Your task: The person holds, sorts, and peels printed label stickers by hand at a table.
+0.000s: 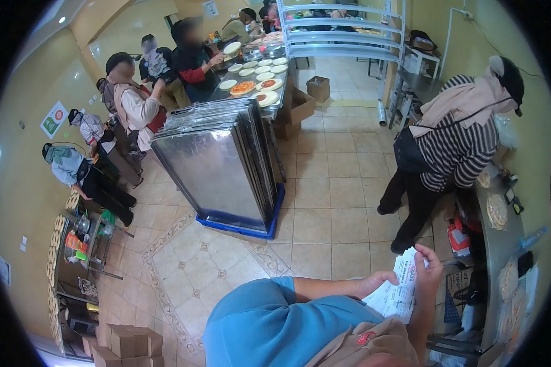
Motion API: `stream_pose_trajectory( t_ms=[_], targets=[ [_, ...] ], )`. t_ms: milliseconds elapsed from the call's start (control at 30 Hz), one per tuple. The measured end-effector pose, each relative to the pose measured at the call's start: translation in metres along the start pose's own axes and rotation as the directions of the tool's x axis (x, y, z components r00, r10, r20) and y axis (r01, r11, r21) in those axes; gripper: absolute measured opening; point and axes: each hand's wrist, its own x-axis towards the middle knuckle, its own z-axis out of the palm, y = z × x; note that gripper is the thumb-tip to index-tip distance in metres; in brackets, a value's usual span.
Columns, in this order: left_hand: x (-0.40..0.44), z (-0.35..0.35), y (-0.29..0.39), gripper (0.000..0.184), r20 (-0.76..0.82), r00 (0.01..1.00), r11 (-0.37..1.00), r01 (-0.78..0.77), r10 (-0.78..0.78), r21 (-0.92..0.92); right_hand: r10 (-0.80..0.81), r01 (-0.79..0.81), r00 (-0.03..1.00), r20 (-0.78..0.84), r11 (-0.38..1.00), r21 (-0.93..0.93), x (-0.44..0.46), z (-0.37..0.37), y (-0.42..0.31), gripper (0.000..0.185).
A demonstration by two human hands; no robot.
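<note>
A sheaf of white printed papers (401, 290) is fanned out in front of my body at the lower right. My left hand (379, 283) holds its left side, with the thumb lying over the sheets. On the upper right edge, my right hand (428, 263) grips the same papers between thumb and fingers. Red lettering and small dark print show on the sheets, too small to read. My blue sleeve and brown apron are just below.
Metal trays (211, 168) stand upright on a blue base (242, 229) ahead. Behind them, people work at a table of round doughs (264, 76). A person in stripes (459, 134) leans over the right counter (496, 244). Cardboard boxes (128, 342) sit at lower left.
</note>
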Motion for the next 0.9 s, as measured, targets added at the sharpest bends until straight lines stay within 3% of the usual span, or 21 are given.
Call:
stream_pose_trajectory(
  t_ms=[233, 300, 400, 533, 600, 700, 733, 833, 900],
  targets=[
    [0.008, -0.001, -0.002, 0.041, -0.070, 0.996, 0.999, -0.047, 0.047, 0.003, -0.132, 0.122, 0.985, -0.107, 0.988, -0.097, 0.001, -0.002, -0.006, 0.018],
    [0.009, -0.001, -0.004, 0.039, -0.136, 0.988, 0.998, -0.063, 0.065, 0.022, -0.070, 0.063, 0.993, -0.093, 0.995, -0.072, 0.000, -0.007, -0.002, 0.023],
    [0.007, 0.003, 0.002, 0.041, -0.167, 0.984, 0.997, -0.062, 0.070, 0.052, -0.118, 0.114, 0.979, -0.165, 0.993, -0.032, -0.003, -0.004, -0.004, 0.031],
    [0.006, 0.012, 0.010, 0.045, -0.134, 0.979, 0.988, -0.148, 0.153, 0.048, -0.071, 0.072, 0.990, -0.124, 0.997, 0.004, -0.020, -0.008, -0.010, 0.044],
    [0.006, 0.007, 0.014, 0.048, -0.061, 0.979, 0.981, -0.194, 0.194, 0.002, -0.029, 0.034, 0.999, -0.045, 0.993, 0.115, -0.028, -0.005, -0.004, 0.053],
    [0.011, 0.005, 0.010, 0.048, -0.157, 0.954, 0.965, -0.261, 0.254, -0.023, -0.019, 0.037, 0.991, -0.132, 0.990, 0.133, -0.037, 0.008, 0.010, 0.058],
    [0.013, 0.005, 0.012, 0.047, -0.099, 0.963, 0.967, -0.254, 0.252, -0.003, -0.016, 0.030, 0.995, -0.100, 0.990, 0.141, -0.041, 0.013, 0.008, 0.059],
    [0.013, 0.018, 0.015, 0.040, -0.142, 0.952, 0.962, -0.271, 0.272, 0.023, 0.033, -0.031, 0.999, -0.003, 0.968, 0.248, -0.050, 0.019, 0.013, 0.059],
    [0.015, 0.008, 0.013, 0.042, -0.162, 0.952, 0.965, -0.249, 0.258, 0.079, 0.018, -0.008, 0.999, -0.047, 0.978, 0.207, -0.045, 0.014, 0.009, 0.060]
  ],
)
